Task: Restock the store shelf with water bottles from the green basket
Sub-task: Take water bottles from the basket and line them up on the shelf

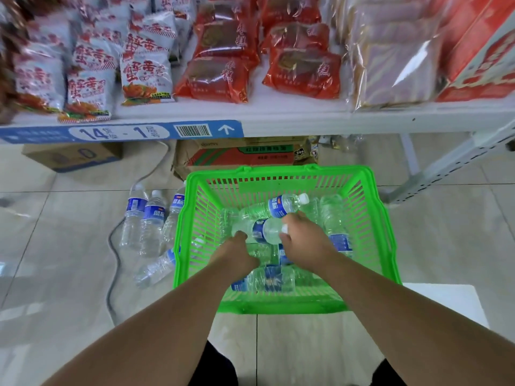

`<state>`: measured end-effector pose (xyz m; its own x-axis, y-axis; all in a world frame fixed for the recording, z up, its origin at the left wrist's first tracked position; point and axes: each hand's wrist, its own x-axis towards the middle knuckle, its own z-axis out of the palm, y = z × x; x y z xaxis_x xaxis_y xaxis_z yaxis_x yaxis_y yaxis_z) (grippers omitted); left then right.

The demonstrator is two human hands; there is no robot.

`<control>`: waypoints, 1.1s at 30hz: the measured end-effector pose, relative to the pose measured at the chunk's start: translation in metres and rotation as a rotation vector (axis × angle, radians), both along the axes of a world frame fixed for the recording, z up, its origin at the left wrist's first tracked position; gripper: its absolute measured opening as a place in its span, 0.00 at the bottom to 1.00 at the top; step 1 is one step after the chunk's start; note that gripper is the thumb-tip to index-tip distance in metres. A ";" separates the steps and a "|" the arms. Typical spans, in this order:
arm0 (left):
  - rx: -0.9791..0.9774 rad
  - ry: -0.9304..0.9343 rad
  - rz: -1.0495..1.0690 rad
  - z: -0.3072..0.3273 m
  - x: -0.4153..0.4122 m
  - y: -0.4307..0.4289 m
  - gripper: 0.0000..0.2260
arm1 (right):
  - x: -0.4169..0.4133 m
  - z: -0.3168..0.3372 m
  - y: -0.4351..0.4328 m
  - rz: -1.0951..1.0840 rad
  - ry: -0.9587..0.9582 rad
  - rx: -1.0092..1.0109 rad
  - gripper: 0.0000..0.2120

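Observation:
A green plastic basket (370, 218) sits on the tiled floor below the store shelf (306, 118). Several clear water bottles with blue labels lie inside it. Both my hands reach into the basket. My left hand (237, 253) holds the base end of a bottle (263, 231) lying crosswise. My right hand (302, 238) grips that same bottle near its white cap, and also touches a second bottle (281, 206) lying above it. Three bottles (150, 218) stand on the floor left of the basket, and one (156, 270) lies on its side there.
The shelf holds white and red snack bags (145, 76), red packets (220, 76) and wrapped boxes (395, 59). Cardboard boxes (242, 154) sit under the shelf behind the basket. A grey cable (114, 263) runs across the floor at left. A white block (446, 299) stands right of the basket.

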<state>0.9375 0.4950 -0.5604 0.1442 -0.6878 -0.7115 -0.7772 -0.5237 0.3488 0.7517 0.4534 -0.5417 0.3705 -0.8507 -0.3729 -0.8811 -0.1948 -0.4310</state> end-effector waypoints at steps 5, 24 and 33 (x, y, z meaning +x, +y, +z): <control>-0.065 -0.066 -0.050 0.073 -0.001 0.023 0.37 | -0.005 0.107 -0.006 0.164 0.034 -0.056 0.14; -0.425 0.186 -0.131 0.578 -0.024 0.082 0.29 | -0.032 0.698 0.056 0.287 -0.385 -0.338 0.15; -0.869 -0.002 0.001 0.748 -0.022 0.085 0.30 | 0.028 0.839 0.068 -0.412 -0.801 -0.299 0.20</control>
<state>0.9156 0.5797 0.1875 0.1463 -0.9871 0.0657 -0.7780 -0.0738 0.6239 0.7799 0.5213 0.2968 0.0709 -0.9906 0.1167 -0.3687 -0.1347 -0.9197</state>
